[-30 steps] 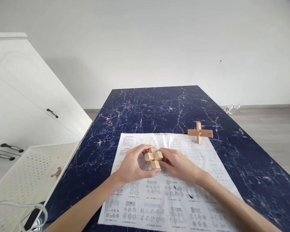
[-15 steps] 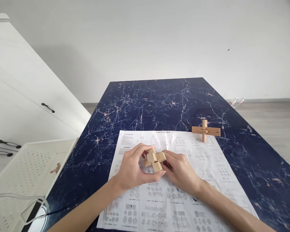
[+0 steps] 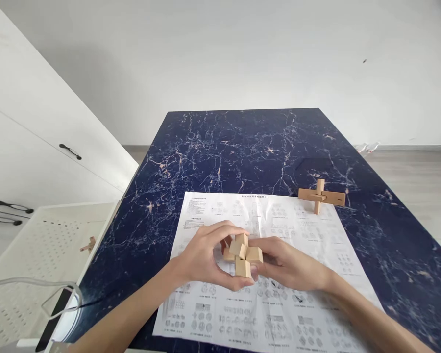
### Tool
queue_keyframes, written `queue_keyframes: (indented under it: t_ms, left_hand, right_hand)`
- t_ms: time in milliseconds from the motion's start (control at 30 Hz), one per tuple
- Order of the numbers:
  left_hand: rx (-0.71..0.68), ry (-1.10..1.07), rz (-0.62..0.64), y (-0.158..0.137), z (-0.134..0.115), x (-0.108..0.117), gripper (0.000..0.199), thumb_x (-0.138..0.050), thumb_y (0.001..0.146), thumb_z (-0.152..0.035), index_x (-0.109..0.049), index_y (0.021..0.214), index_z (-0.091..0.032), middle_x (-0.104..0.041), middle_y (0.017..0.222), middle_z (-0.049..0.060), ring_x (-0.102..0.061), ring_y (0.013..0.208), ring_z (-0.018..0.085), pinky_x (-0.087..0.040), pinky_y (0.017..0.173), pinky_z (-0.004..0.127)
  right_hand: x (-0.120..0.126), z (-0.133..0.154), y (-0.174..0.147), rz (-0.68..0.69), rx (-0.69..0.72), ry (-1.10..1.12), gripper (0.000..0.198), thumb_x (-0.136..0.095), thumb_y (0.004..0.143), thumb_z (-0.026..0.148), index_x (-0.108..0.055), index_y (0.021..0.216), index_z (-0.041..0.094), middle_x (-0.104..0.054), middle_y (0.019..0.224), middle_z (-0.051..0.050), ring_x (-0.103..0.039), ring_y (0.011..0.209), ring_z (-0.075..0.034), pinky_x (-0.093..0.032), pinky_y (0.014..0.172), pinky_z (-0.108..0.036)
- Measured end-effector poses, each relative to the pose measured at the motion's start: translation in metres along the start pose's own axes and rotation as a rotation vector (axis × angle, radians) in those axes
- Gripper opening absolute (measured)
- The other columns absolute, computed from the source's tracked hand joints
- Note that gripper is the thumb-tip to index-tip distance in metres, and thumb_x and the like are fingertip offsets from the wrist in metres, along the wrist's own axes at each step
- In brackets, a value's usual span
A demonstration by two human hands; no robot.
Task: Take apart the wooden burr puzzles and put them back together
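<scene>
Wooden burr [image 3: 238, 249] pinched in half-curled left hand [image 3: 208, 255]; right hand [image 3: 287, 263], fingers bent, grips it too; sheet [image 3: 257, 318] beneath both.

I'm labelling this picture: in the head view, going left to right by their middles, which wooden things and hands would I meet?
Small wooden cross piece → left hand → wooden burr puzzle → right hand → larger wooden cross.
</scene>
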State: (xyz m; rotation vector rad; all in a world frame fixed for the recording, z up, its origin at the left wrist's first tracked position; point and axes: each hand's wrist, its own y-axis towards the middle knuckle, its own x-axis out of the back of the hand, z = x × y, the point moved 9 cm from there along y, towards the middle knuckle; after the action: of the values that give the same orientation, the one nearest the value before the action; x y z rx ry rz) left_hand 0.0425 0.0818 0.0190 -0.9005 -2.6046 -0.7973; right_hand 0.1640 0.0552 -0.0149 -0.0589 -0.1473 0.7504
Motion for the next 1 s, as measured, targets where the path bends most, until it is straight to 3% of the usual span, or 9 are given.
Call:
queue_keyframes:
  t_ms: [133, 300, 633, 733, 833, 1000]
  left_hand:
    - [-0.005, 0.001, 0.030, 0.001, -0.003, -0.003, 0.072, -0.098, 0.069, -0.044, -0.065, 0.129, -0.025, -0.072, 0.097, 0.003, -0.067, 0.074, 0.018, -0.056, 0.065, 0.030]
    - [0.027, 0.057, 0.071, 0.001, -0.008, -0.001, 0.068, -0.096, 0.075, -0.050, -0.063, 0.129, -0.026, -0.075, 0.105, 0.004, -0.073, 0.085, 0.020, -0.059, 0.074, 0.033]
    - [0.026, 0.118, 0.093, 0.000, -0.012, 0.001, 0.058, -0.088, 0.087, -0.056, -0.062, 0.129, -0.025, -0.075, 0.106, 0.003, -0.073, 0.083, 0.018, -0.059, 0.074, 0.031]
    - [0.015, 0.131, 0.072, 0.000, -0.011, 0.002, 0.059, -0.087, 0.087, -0.058, -0.062, 0.128, -0.024, -0.074, 0.103, 0.003, -0.071, 0.078, 0.017, -0.058, 0.069, 0.029]
    - [0.017, 0.159, 0.031, 0.001, -0.010, 0.004, 0.059, -0.087, 0.087, -0.061, -0.063, 0.126, -0.023, -0.074, 0.099, 0.003, -0.070, 0.076, 0.017, -0.058, 0.066, 0.029]
    - [-0.040, 0.218, -0.154, 0.001, -0.009, 0.009, 0.066, -0.090, 0.081, -0.065, -0.060, 0.124, -0.024, -0.073, 0.095, 0.002, -0.071, 0.076, 0.018, -0.061, 0.067, 0.032]
  right_hand:
    - [0.003, -0.006, 0.000, -0.051, -0.003, 0.089, 0.021, -0.077, 0.101, 0.040, -0.074, 0.096, 0.019, -0.064, 0.086, 0.000, -0.047, 0.070, -0.014, -0.040, 0.064, -0.028]
    - [0.005, -0.019, -0.002, -0.185, -0.028, 0.021, 0.031, -0.080, 0.099, 0.044, -0.074, 0.083, 0.019, -0.059, 0.073, 0.002, -0.040, 0.065, -0.013, -0.034, 0.058, -0.028]
    - [0.009, -0.016, -0.006, -0.300, 0.003, -0.037, 0.028, -0.081, 0.098, 0.045, -0.079, 0.088, 0.019, -0.057, 0.067, 0.003, -0.040, 0.060, -0.012, -0.035, 0.054, -0.026]
    - [0.011, -0.018, -0.008, -0.350, 0.021, -0.082, 0.023, -0.079, 0.100, 0.041, -0.079, 0.090, 0.020, -0.060, 0.066, 0.003, -0.045, 0.058, -0.012, -0.038, 0.053, -0.026]
    - [0.015, -0.014, -0.012, -0.430, 0.058, -0.192, 0.016, -0.075, 0.101, 0.036, -0.080, 0.097, 0.021, -0.072, 0.073, -0.001, -0.057, 0.059, -0.015, -0.047, 0.054, -0.027]
    - [0.027, 0.002, -0.022, -0.663, 0.170, -0.350, 0.008, -0.074, 0.098, 0.023, -0.078, 0.105, 0.024, -0.083, 0.091, -0.004, -0.071, 0.066, -0.018, -0.061, 0.062, -0.030]
